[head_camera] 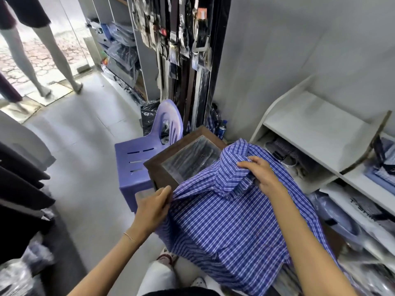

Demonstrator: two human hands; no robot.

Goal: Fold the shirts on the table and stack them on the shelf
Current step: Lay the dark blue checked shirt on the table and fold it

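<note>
A blue and white checked shirt (230, 221) lies spread over a small dark-framed, glass-topped table (171, 165), collar toward the far side, its lower part hanging off the near edge. My left hand (154, 207) grips the shirt's left edge at the table's side. My right hand (259, 173) holds the fabric at the collar. To the right stands a white shelf unit (310, 122); its top board is bare, and folded, bagged garments fill the lower levels.
A purple plastic chair (141, 159) stands just left of the table. Belts and packaged goods hang on a rack (181, 50) behind it. Dark clothes hang at the left edge. A mannequin (42, 56) stands by the glass door. A bottle (222, 128) sits on the floor.
</note>
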